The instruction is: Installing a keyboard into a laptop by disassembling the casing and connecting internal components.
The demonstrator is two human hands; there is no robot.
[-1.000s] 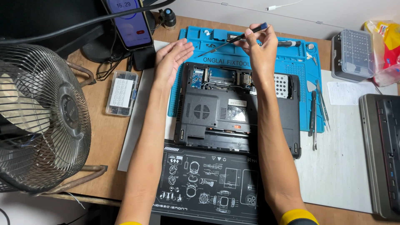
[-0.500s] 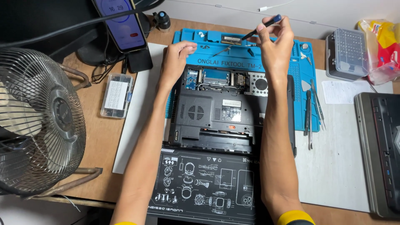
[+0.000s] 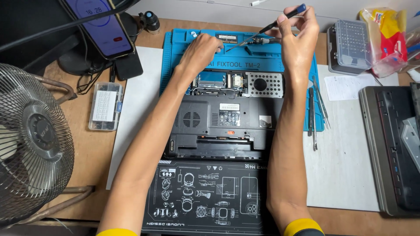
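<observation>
Surface: wooden desk (image 3: pixel 83 161) is carrying a blue silicone repair mat (image 3: pixel 175 57).
Laptop: opened black laptop base (image 3: pixel 218 126) is lying on the mat, underside up.
Right hand (image 3: pixel 299 41): is pinching a slim blue-capped black screwdriver (image 3: pixel 280 19).
Left hand (image 3: pixel 199 52): is resting curled on the mat's top tray; grip unclear.
Containers: clear plastic box (image 3: pixel 104 107) is holding small dark parts; grey bit case (image 3: pixel 350 46) is sitting closed.

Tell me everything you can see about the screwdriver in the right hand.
The screwdriver is a slim precision type with a black handle, a blue end cap and a thin metal shaft. The right hand pinches its handle near the top between the fingertips. It is tilted, cap up to the right, tip pointing down-left over the far edge of the blue repair mat, close to the left hand. Whether the tip touches anything is unclear.
</observation>
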